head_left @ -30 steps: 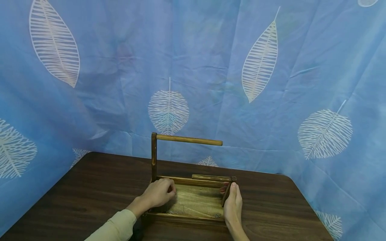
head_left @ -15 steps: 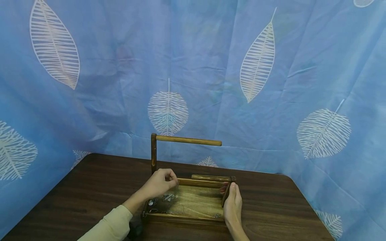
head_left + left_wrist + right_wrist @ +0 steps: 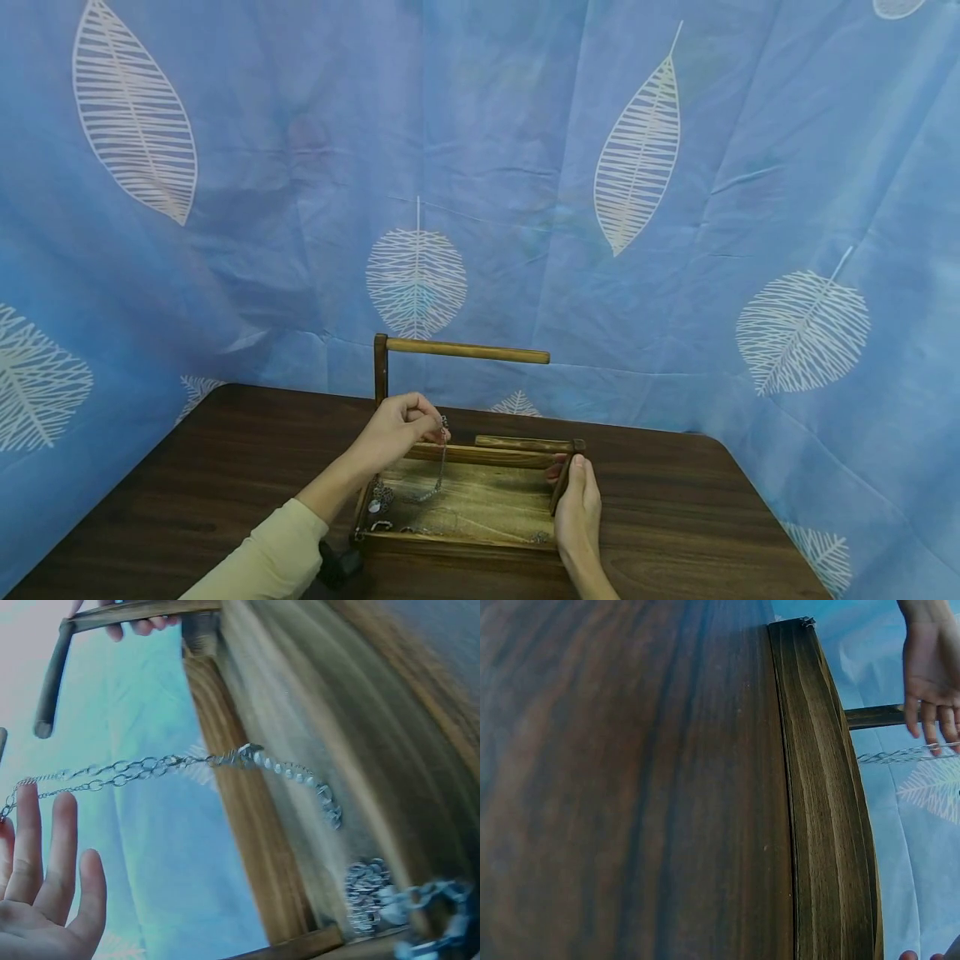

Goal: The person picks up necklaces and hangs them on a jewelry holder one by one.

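Note:
My left hand (image 3: 397, 429) pinches a silver chain (image 3: 441, 471) above the left part of a wooden jewelry stand (image 3: 495, 496) with a tray base. In the left wrist view the chain (image 3: 150, 766) runs doubled from the fingers, with pale beads at its lower end hanging into the tray. My right hand (image 3: 580, 508) grips the stand's short right post (image 3: 561, 487), fingers on its far side. A tangled heap of silver chain (image 3: 367, 896) lies in the tray's left end, beside a ring of chunky links (image 3: 435, 915).
A tall left post (image 3: 381, 367) carries a long bar (image 3: 468, 351); a lower bar (image 3: 525, 442) extends leftward from the right post. More small jewelry (image 3: 538, 537) lies at the tray's front right. The stand rests on a dark wood table (image 3: 247, 467) before a blue leaf-print curtain (image 3: 510, 167).
My left hand has risen from inside the tray, lifting the silver chain until it hangs down visibly. The right hand keeps its hold on the stand.

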Demonstrator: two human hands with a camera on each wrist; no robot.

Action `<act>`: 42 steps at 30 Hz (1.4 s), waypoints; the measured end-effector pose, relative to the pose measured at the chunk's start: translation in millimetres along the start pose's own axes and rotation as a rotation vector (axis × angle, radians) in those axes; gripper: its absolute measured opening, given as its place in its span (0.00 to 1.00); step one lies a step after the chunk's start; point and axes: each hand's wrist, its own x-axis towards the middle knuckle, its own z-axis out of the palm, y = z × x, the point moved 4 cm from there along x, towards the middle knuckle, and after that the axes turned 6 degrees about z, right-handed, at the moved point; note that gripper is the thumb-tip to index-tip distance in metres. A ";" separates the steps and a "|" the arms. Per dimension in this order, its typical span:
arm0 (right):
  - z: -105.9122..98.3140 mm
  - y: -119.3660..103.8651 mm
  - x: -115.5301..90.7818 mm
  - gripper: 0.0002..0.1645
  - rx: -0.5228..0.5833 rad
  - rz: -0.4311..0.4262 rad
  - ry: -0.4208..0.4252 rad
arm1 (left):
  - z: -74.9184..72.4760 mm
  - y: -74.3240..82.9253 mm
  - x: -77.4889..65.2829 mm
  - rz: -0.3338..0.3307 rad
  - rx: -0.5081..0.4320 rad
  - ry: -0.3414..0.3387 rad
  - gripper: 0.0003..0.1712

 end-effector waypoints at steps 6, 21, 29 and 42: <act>-0.6 -1.3 -0.5 0.35 -0.020 0.012 -0.002 | -3.6 17.4 4.5 0.011 -0.091 0.019 0.09; 0.7 -0.3 -0.9 0.35 -0.027 0.037 -0.003 | -8.5 54.0 19.8 0.051 -0.145 0.036 0.10; 0.8 -0.6 -1.0 0.34 -0.020 0.026 -0.006 | -11.5 79.0 32.2 0.107 -0.132 0.063 0.10; 0.5 -1.0 -1.6 0.34 -0.034 0.034 0.009 | -10.8 95.7 44.7 0.122 -0.079 0.072 0.09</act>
